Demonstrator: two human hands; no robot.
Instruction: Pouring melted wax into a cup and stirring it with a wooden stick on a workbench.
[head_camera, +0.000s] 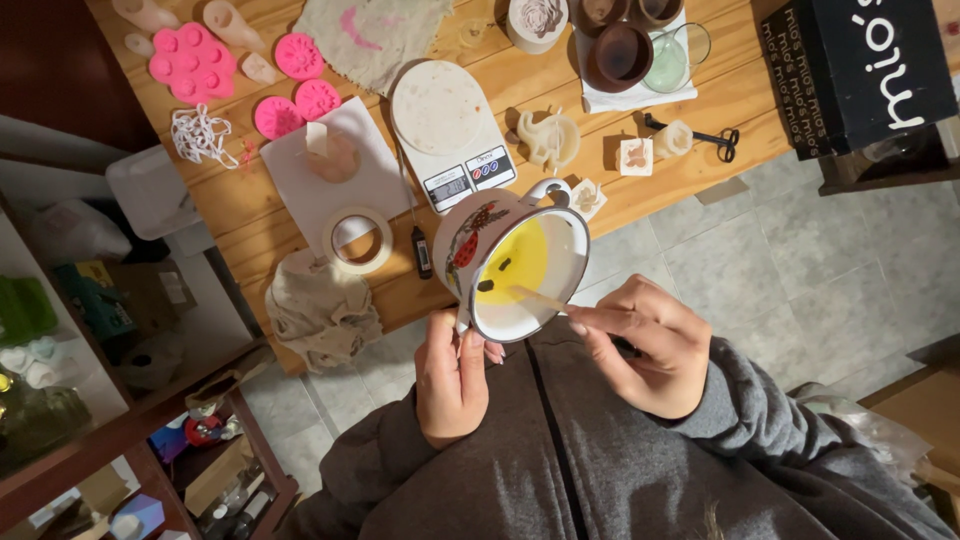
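Right now your left hand (452, 375) is wrapped around the handle of the enamel mug (512, 262), tilting it off the worktop's (250, 210) near edge so the yellow liquid pools where your right hand (645, 345) pinches the wooden stick (540, 298).
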